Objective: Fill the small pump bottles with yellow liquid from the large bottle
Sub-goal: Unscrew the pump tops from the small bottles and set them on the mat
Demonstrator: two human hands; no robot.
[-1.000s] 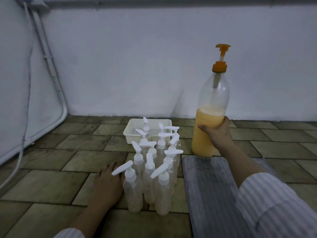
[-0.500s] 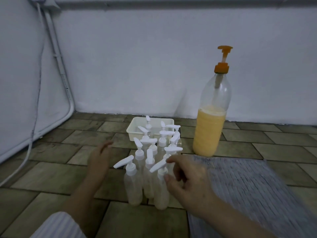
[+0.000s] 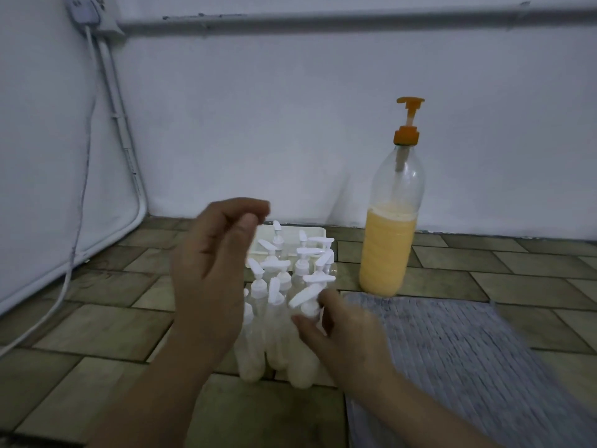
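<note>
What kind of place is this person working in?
Probably an indoor floor corner, perhaps a home or small workshop. The person works at ground level on a tiled floor by a plain white wall, with surface-mounted conduit and a grey mat.

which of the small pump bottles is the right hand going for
The front-right small clear pump bottle with the white pump head, nearest the grey mat: the right hand's thumb and fingers close around its white collar. The others stand untouched.
</note>
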